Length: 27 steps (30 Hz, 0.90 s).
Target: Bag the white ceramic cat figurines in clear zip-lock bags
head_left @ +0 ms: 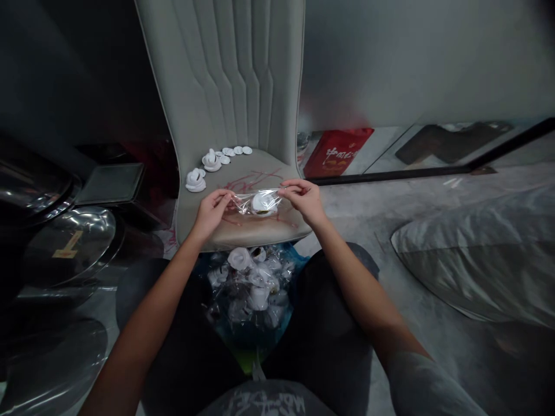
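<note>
My left hand (pixel 211 215) and my right hand (pixel 301 202) pinch opposite ends of a clear plastic bag (pixel 247 203) above a beige chair seat (pixel 243 231). Inside the bag lies a round white plastic piece (pixel 263 203). Two white moulded pieces, one (pixel 195 180) and another (pixel 211 160), stand on the seat's far left, and a row of small white discs (pixel 236 151) lies behind them. Several bagged white pieces fill a blue sack (pixel 247 283) between my knees, just below my hands.
A tall upholstered chair back (pixel 225 75) rises behind the seat. Shiny dark round objects (pixel 69 245) stand to the left, a red packet (pixel 337 153) stands behind the chair, and a grey padded cover (pixel 477 254) lies on the concrete floor to the right.
</note>
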Each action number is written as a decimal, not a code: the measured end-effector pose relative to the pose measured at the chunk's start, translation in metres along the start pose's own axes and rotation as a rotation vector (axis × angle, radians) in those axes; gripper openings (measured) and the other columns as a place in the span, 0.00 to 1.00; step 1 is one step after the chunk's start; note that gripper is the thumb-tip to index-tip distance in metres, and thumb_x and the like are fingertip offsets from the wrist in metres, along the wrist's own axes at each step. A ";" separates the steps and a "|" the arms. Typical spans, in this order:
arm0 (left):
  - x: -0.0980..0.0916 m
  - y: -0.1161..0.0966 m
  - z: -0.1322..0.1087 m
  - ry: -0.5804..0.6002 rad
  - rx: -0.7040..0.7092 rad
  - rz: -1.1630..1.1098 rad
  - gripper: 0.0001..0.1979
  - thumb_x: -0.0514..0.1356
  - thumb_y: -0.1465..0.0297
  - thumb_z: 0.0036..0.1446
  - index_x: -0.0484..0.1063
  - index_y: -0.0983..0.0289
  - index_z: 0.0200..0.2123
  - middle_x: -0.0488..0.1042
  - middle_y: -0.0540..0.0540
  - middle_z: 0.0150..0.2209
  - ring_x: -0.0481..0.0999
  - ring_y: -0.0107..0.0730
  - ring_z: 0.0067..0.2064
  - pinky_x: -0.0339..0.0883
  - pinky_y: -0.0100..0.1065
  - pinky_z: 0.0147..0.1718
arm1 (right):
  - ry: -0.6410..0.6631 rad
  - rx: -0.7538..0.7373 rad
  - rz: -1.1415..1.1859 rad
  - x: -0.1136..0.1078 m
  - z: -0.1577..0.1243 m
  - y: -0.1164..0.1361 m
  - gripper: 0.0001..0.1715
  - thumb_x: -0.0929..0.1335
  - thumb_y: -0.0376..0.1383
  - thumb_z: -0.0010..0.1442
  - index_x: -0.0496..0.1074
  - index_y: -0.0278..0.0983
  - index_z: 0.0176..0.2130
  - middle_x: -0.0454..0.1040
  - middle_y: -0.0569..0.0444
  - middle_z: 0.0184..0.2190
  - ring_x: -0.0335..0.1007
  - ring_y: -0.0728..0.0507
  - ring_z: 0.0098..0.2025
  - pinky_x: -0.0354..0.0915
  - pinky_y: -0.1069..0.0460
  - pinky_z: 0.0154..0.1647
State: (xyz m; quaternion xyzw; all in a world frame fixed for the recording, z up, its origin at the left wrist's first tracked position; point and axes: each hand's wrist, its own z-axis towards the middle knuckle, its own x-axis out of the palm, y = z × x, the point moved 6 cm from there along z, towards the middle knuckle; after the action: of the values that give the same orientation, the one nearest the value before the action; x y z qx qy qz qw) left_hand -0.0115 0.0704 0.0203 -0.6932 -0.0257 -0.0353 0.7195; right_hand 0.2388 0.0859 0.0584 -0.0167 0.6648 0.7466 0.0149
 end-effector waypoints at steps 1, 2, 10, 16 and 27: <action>0.002 -0.003 0.000 0.008 0.022 -0.002 0.19 0.66 0.54 0.55 0.74 0.64 0.38 0.81 0.55 0.36 0.80 0.31 0.36 0.76 0.33 0.39 | -0.015 -0.007 0.020 0.000 -0.001 0.001 0.27 0.80 0.50 0.40 0.77 0.35 0.34 0.73 0.58 0.21 0.55 0.55 0.18 0.49 0.57 0.16; 0.004 -0.006 -0.001 0.017 0.039 -0.007 0.19 0.66 0.54 0.55 0.74 0.64 0.39 0.81 0.55 0.36 0.80 0.31 0.35 0.76 0.33 0.38 | -0.030 -0.011 0.038 0.000 -0.001 0.001 0.27 0.80 0.51 0.41 0.77 0.36 0.34 0.71 0.59 0.21 0.52 0.55 0.18 0.47 0.57 0.15; 0.017 -0.015 -0.019 0.292 -0.087 -0.025 0.21 0.69 0.52 0.51 0.75 0.64 0.37 0.81 0.55 0.34 0.81 0.33 0.35 0.77 0.35 0.38 | 0.405 0.037 0.054 -0.001 -0.017 0.012 0.27 0.81 0.49 0.41 0.76 0.36 0.36 0.71 0.60 0.23 0.47 0.57 0.16 0.43 0.57 0.15; 0.029 -0.012 -0.045 0.739 -0.097 0.326 0.15 0.64 0.58 0.58 0.79 0.65 0.36 0.83 0.57 0.38 0.81 0.33 0.40 0.73 0.33 0.44 | 0.678 0.129 -0.193 -0.010 -0.032 0.002 0.26 0.78 0.53 0.48 0.77 0.34 0.35 0.68 0.60 0.22 0.55 0.54 0.20 0.48 0.56 0.19; 0.033 0.005 -0.056 0.896 -0.095 0.434 0.13 0.64 0.58 0.56 0.83 0.59 0.38 0.84 0.56 0.37 0.82 0.37 0.39 0.74 0.34 0.40 | 0.553 -0.247 -0.851 -0.011 -0.022 -0.037 0.38 0.77 0.48 0.51 0.74 0.35 0.58 0.71 0.47 0.45 0.70 0.42 0.40 0.68 0.48 0.44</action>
State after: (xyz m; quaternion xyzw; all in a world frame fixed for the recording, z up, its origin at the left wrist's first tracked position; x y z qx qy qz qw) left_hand 0.0209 0.0139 0.0161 -0.6312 0.4324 -0.1800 0.6183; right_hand 0.2520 0.0688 0.0193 -0.4837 0.4855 0.7149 0.1389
